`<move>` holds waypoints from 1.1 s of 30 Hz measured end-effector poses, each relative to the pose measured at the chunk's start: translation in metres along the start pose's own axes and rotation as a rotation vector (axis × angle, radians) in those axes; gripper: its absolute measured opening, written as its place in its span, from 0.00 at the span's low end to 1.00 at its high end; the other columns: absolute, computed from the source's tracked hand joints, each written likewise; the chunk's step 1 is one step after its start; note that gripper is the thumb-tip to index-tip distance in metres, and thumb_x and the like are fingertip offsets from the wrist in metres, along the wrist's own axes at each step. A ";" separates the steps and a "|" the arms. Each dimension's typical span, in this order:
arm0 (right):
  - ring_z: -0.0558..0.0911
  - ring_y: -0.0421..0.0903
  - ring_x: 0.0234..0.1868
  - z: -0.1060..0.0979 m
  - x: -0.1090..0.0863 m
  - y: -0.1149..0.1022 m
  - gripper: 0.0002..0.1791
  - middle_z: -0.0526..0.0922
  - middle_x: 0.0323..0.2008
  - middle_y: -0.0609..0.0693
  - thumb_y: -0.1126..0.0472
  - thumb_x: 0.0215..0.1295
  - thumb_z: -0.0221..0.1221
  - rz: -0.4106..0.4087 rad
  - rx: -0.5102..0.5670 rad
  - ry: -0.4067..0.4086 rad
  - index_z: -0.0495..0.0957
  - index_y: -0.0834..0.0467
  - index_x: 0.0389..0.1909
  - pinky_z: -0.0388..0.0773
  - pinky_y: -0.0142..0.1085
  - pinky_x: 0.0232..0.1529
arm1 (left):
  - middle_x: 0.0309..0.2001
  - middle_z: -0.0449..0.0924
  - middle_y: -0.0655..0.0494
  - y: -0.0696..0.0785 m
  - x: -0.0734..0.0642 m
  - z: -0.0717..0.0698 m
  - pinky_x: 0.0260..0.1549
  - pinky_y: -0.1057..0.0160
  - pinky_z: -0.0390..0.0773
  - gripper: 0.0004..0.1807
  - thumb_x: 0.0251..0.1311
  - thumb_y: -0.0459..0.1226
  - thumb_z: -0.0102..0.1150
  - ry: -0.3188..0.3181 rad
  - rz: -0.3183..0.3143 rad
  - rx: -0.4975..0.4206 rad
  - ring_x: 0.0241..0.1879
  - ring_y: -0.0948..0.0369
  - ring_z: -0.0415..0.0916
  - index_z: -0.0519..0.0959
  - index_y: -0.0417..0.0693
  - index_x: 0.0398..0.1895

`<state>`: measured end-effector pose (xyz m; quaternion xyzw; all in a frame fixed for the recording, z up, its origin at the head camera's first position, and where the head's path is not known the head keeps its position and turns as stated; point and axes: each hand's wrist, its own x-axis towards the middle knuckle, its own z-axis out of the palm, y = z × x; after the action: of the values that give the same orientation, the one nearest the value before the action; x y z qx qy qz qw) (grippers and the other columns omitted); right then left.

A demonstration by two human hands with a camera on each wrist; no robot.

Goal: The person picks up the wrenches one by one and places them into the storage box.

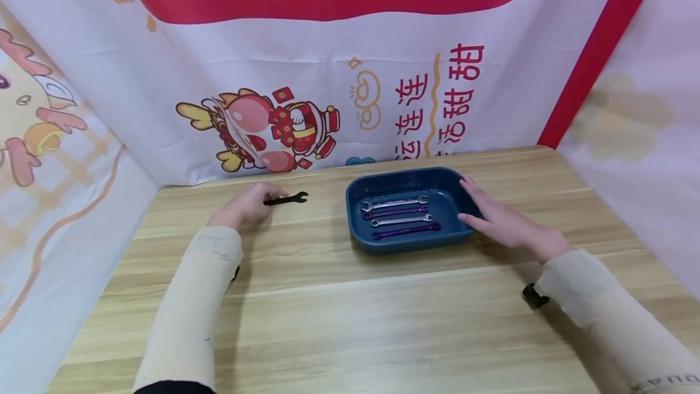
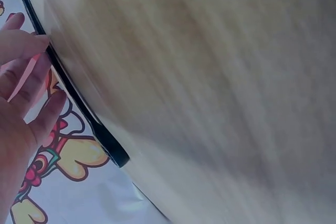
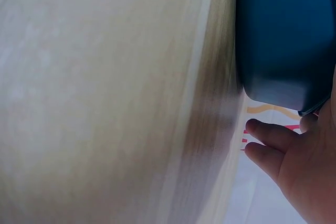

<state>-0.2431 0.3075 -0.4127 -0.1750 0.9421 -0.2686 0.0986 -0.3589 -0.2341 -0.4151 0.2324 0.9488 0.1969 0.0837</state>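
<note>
My left hand [image 1: 253, 201] pinches a black wrench [image 1: 292, 199] between thumb and fingers, left of the tray. The left wrist view has the wrench [image 2: 79, 95] running slantwise past the fingertips, its end head lower right. A dark blue rectangular tray [image 1: 355, 239] stands on the table, with silver and purple wrenches laid roughly parallel in it, among them a silver one [image 1: 401, 220] and a purple one [image 1: 406, 231]. My right hand [image 1: 503, 222] holds the tray's right rim, thumb reaching over the edge. In the right wrist view, two fingers [image 3: 270, 135] hang outside the tray wall [image 3: 283, 35].
The wood-grain table [image 1: 350, 327] extends in front of the tray and to both sides. A printed white and red cloth [image 1: 306, 47] hangs behind the table's back edge, and printed cloths [image 1: 71, 199] stand at the sides. Each wrist wears a dark device [image 1: 535, 295].
</note>
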 end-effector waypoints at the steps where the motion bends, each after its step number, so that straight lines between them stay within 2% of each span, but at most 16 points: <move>1: 0.42 0.65 0.80 0.000 0.000 -0.001 0.47 0.31 0.82 0.57 0.45 0.79 0.51 0.000 0.002 0.000 0.32 0.53 0.83 0.48 0.65 0.72 | 0.55 0.82 0.40 -0.002 0.000 0.001 0.63 0.41 0.70 0.30 0.54 0.16 0.51 0.002 0.004 0.006 0.59 0.43 0.75 0.82 0.41 0.60; 8: 0.42 0.66 0.79 0.001 0.000 -0.001 0.47 0.31 0.82 0.58 0.45 0.79 0.51 0.005 -0.004 -0.001 0.32 0.54 0.83 0.47 0.65 0.72 | 0.53 0.83 0.40 -0.008 0.004 0.003 0.60 0.43 0.73 0.29 0.54 0.15 0.50 0.017 0.054 0.036 0.56 0.43 0.77 0.84 0.39 0.57; 21: 0.41 0.66 0.79 0.002 0.001 0.001 0.48 0.31 0.82 0.57 0.42 0.79 0.50 0.001 0.010 -0.005 0.32 0.54 0.83 0.47 0.66 0.71 | 0.56 0.82 0.41 -0.006 0.002 0.004 0.60 0.43 0.73 0.31 0.56 0.14 0.47 -0.011 0.031 0.047 0.59 0.43 0.76 0.84 0.41 0.59; 33: 0.41 0.66 0.79 0.000 0.002 -0.001 0.47 0.31 0.82 0.59 0.46 0.79 0.51 0.009 0.012 -0.010 0.32 0.54 0.83 0.47 0.66 0.71 | 0.52 0.83 0.41 -0.002 0.001 0.003 0.57 0.44 0.75 0.31 0.56 0.15 0.51 -0.040 0.024 0.053 0.54 0.45 0.78 0.83 0.43 0.61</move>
<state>-0.2448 0.3064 -0.4124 -0.1715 0.9408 -0.2728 0.1053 -0.3595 -0.2342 -0.4184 0.2499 0.9489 0.1681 0.0941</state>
